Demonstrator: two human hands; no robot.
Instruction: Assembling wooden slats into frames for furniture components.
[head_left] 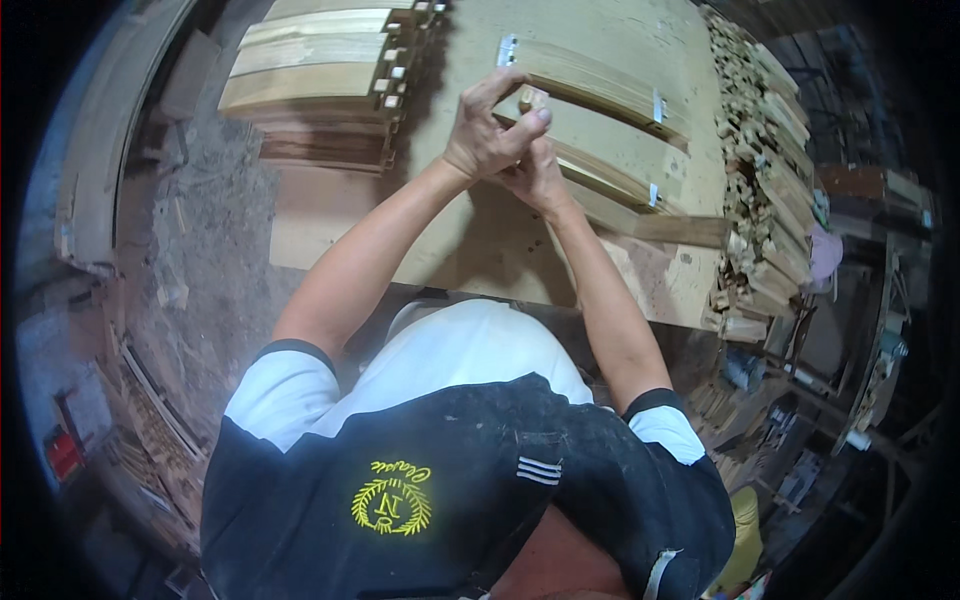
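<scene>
My left hand [487, 128] and my right hand [538, 178] are close together above a pale plywood tabletop [450, 235]. A slim wooden stick [533, 98] is in them, its pale end pointing up between the left thumb and forefinger. The left fingers are curled round it. Lower down and partly behind the left, my right hand is closed as well, with most of its fingers hidden. Just beyond and to the right lie bundles of wooden slats [600, 85], with small bluish-white strips near their ends. Another slat bundle [610, 178] is nearer the right hand.
Stacked wooden boards [305, 80] with notched ends stand at the table's left. Along its right edge rises a heap of cut wooden sticks [765, 180]. A pink cloth-like thing [826, 252] hangs beyond the heap. Dusty floor [205, 215] shows at left.
</scene>
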